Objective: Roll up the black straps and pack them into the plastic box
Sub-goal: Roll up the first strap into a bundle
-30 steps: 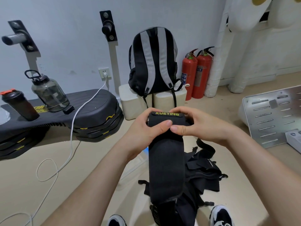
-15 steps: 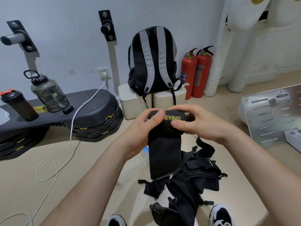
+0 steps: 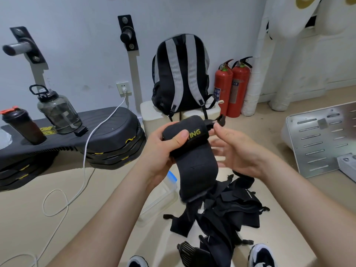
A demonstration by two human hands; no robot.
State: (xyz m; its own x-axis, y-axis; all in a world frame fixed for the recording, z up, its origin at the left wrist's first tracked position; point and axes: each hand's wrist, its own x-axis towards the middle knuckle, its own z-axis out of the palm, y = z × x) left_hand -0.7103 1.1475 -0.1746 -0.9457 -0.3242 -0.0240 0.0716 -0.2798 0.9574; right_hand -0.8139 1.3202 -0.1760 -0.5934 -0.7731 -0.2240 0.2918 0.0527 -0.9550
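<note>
Left hand point(image 3: 163, 149) grip curls round the rolled top of the wide black fabric strap with yellow lettering point(image 3: 196, 170), mid-air near the clear plastic box point(image 3: 163, 193) on the floor point(image 3: 19, 218); tail hangs loose. Right hand point(image 3: 238, 153) grip slack beside the roll, holding nothing. Strap looks soft, light, springy: clamp across the roll's width.

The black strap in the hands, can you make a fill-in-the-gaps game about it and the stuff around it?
The left hand grips the rolled end of the black strap, whose letters are ____.
The two fire extinguishers are ____.
The backpack is black with ____ stripes.
The white cable is plugged into a wall ____.
Missing words: yellow; red; grey; socket.
</note>
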